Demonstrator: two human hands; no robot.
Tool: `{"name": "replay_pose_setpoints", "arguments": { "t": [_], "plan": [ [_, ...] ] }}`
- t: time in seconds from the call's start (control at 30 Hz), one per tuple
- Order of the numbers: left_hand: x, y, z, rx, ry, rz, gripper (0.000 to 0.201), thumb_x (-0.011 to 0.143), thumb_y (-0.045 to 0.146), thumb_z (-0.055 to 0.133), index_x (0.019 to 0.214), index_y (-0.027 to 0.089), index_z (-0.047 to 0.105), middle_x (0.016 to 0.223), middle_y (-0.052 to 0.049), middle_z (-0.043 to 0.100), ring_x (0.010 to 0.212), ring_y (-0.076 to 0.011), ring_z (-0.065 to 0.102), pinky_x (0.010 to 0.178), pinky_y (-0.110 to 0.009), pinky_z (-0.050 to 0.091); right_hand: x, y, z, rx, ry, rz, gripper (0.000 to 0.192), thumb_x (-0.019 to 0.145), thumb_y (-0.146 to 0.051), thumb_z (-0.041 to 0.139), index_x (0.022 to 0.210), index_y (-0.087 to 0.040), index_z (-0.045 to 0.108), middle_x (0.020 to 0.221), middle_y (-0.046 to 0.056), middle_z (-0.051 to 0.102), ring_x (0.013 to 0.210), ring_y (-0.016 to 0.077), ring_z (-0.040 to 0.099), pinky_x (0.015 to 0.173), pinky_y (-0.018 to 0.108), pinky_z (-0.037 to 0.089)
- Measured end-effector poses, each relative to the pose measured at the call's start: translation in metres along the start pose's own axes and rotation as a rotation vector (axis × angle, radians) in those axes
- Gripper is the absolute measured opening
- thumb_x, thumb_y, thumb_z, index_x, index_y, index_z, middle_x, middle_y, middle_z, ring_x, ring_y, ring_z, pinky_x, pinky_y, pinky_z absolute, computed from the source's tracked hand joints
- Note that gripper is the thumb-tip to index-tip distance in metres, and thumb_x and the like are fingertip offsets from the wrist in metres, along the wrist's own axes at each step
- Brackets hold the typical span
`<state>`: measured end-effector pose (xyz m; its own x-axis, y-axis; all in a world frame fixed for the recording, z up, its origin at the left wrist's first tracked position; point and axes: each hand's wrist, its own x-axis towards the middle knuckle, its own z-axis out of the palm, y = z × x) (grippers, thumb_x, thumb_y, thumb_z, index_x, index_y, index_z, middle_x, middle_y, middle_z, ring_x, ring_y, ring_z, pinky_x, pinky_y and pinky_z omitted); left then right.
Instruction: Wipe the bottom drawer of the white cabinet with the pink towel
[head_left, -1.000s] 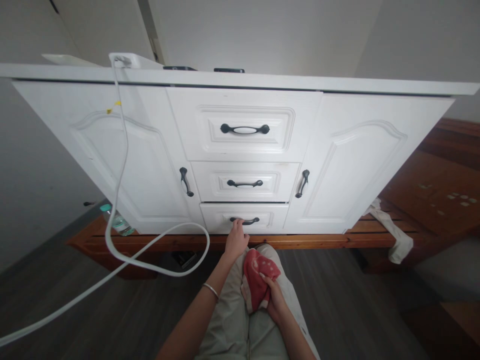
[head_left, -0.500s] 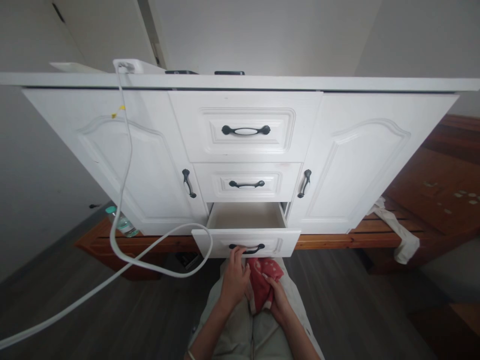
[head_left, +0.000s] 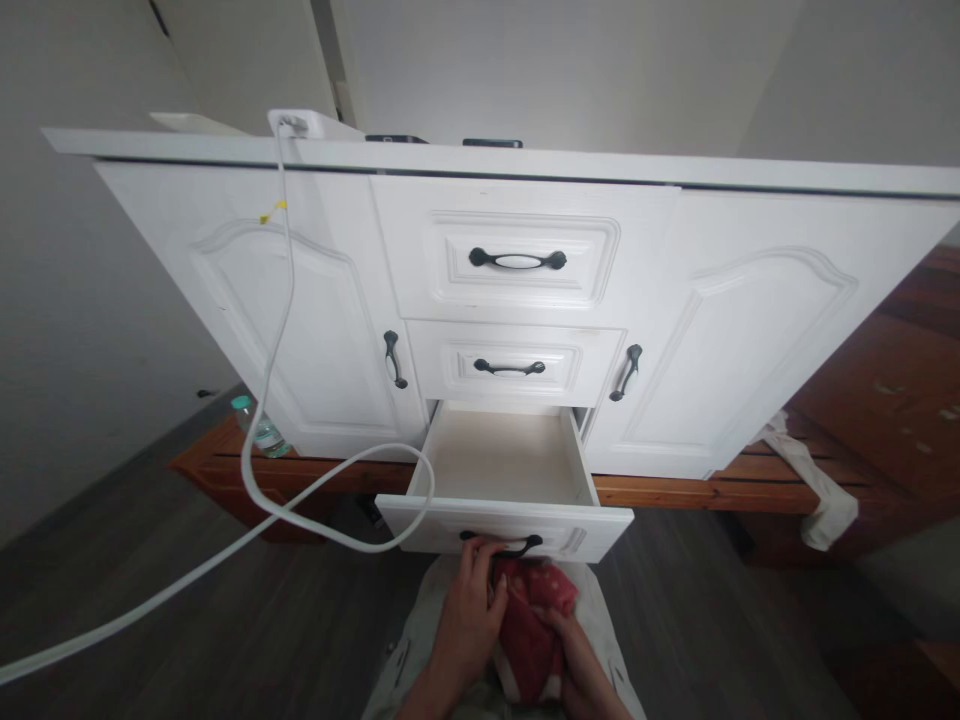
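Note:
The bottom drawer (head_left: 600, 530) of a white cabinet stands pulled out, and its pale inside shows no contents. My left hand (head_left: 471, 610) has its fingers hooked on the dark drawer handle (head_left: 527, 547). Close beside it, my right hand (head_left: 574, 645) grips a red cloth item (head_left: 529, 640) with pale spots and a whitish edge, bunched over my lap. Its exact kind I cannot make out. The cloth lies just below the drawer front, near my left thumb.
A thick white cable (head_left: 262, 480) loops from a white power strip (head_left: 300, 124) past the drawer's left corner. On the wooden bench (head_left: 652, 490) are a water bottle (head_left: 262, 430) at left and a white cloth (head_left: 817, 490) at right. Two dark flat objects lie on the cabinet top.
The bottom drawer has come further out towards me, with my left hand on its handle. My right hand and the red cloth have moved lower and closer. The view has shifted slightly.

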<state>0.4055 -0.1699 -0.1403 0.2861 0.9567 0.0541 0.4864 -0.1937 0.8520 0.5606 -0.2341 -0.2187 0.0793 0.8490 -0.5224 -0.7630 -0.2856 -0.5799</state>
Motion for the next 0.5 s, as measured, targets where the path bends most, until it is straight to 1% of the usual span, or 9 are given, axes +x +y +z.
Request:
{"name": "replay_pose_setpoints", "arguments": {
  "t": [0.1, 0.17, 0.23, 0.27, 0.33, 0.4, 0.43, 0.47, 0.5],
  "plan": [
    [-0.008, 0.000, -0.005, -0.057, -0.004, 0.016, 0.034, 0.088, 0.024, 0.051, 0.120, 0.028, 0.064, 0.131, -0.009, 0.056, 0.123, -0.0248, 0.058, 0.110, -0.043, 0.045, -0.022, 0.010, -0.008, -0.098, -0.110, 0.060, 0.054, 0.052, -0.026, 0.087, 0.104, -0.018, 0.076, 0.112, 0.014, 0.076, 0.111, 0.0357, 0.069, 0.101, 0.046, 0.050],
    [-0.011, 0.001, -0.008, -0.105, 0.025, 0.055, 0.031, 0.092, 0.029, 0.050, 0.118, 0.028, 0.065, 0.129, -0.009, 0.059, 0.121, -0.0248, 0.058, 0.107, -0.041, 0.047, -0.034, 0.013, -0.008, -0.177, -0.199, 0.070, 0.059, 0.048, -0.029, 0.088, 0.105, -0.020, 0.077, 0.113, 0.013, 0.075, 0.114, 0.0355, 0.067, 0.104, 0.045, 0.047],
    [-0.013, 0.000, -0.008, -0.163, 0.079, 0.111, 0.029, 0.096, 0.035, 0.046, 0.113, 0.026, 0.067, 0.123, -0.009, 0.062, 0.116, -0.0244, 0.060, 0.102, -0.038, 0.049, -0.046, 0.004, -0.001, -0.252, -0.291, 0.083, 0.062, 0.048, -0.030, 0.089, 0.108, -0.021, 0.077, 0.115, 0.012, 0.074, 0.117, 0.0360, 0.065, 0.106, 0.046, 0.045],
    [-0.014, -0.002, -0.007, -0.195, 0.107, 0.134, 0.031, 0.097, 0.038, 0.043, 0.108, 0.025, 0.069, 0.117, -0.009, 0.065, 0.111, -0.0238, 0.061, 0.098, -0.036, 0.050, -0.051, -0.005, 0.006, -0.300, -0.336, 0.093, 0.061, 0.049, -0.030, 0.090, 0.108, -0.021, 0.077, 0.115, 0.011, 0.074, 0.117, 0.0365, 0.065, 0.105, 0.047, 0.045],
    [-0.014, -0.010, -0.001, -0.260, 0.154, 0.132, 0.039, 0.099, 0.044, 0.038, 0.094, 0.023, 0.070, 0.096, -0.007, 0.068, 0.093, -0.0220, 0.064, 0.086, -0.033, 0.051, -0.062, -0.036, 0.025, -0.420, -0.413, 0.095, 0.057, 0.054, -0.029, 0.090, 0.108, -0.022, 0.077, 0.109, 0.010, 0.075, 0.109, 0.0359, 0.067, 0.101, 0.045, 0.047],
    [-0.013, -0.023, 0.008, -0.311, 0.173, 0.063, 0.046, 0.097, 0.052, 0.038, 0.078, 0.022, 0.067, 0.077, -0.005, 0.067, 0.075, -0.0200, 0.061, 0.073, -0.030, 0.050, -0.073, -0.078, 0.050, -0.552, -0.436, 0.033, 0.050, 0.062, -0.032, 0.087, 0.109, -0.021, 0.077, 0.093, 0.008, 0.076, 0.088, 0.0302, 0.070, 0.088, 0.040, 0.053],
    [-0.012, -0.031, 0.013, -0.327, 0.163, 0.020, 0.047, 0.095, 0.055, 0.040, 0.073, 0.022, 0.065, 0.072, -0.004, 0.066, 0.070, -0.0197, 0.060, 0.068, -0.030, 0.049, -0.078, -0.102, 0.065, -0.666, -0.454, 0.022, 0.046, 0.067, -0.032, 0.084, 0.111, -0.020, 0.076, 0.078, 0.005, 0.074, 0.071, 0.0250, 0.068, 0.076, 0.037, 0.054],
    [-0.012, -0.040, 0.018, -0.334, 0.148, -0.021, 0.046, 0.092, 0.058, 0.045, 0.070, 0.022, 0.064, 0.069, -0.004, 0.067, 0.068, -0.0201, 0.059, 0.065, -0.030, 0.048, -0.081, -0.125, 0.081, -0.785, -0.478, -0.008, 0.041, 0.073, -0.031, 0.079, 0.113, -0.020, 0.076, 0.069, 0.003, 0.070, 0.059, 0.0198, 0.062, 0.067, 0.035, 0.053],
    [-0.011, -0.049, 0.024, -0.327, 0.114, -0.052, 0.044, 0.089, 0.057, 0.049, 0.068, 0.022, 0.064, 0.070, -0.004, 0.068, 0.069, -0.0212, 0.060, 0.065, -0.031, 0.048, -0.083, -0.148, 0.098, -0.875, -0.527, -0.082, 0.035, 0.074, -0.027, 0.076, 0.109, -0.019, 0.076, 0.067, 0.002, 0.069, 0.053, 0.0165, 0.058, 0.062, 0.032, 0.052]
  ]
}}
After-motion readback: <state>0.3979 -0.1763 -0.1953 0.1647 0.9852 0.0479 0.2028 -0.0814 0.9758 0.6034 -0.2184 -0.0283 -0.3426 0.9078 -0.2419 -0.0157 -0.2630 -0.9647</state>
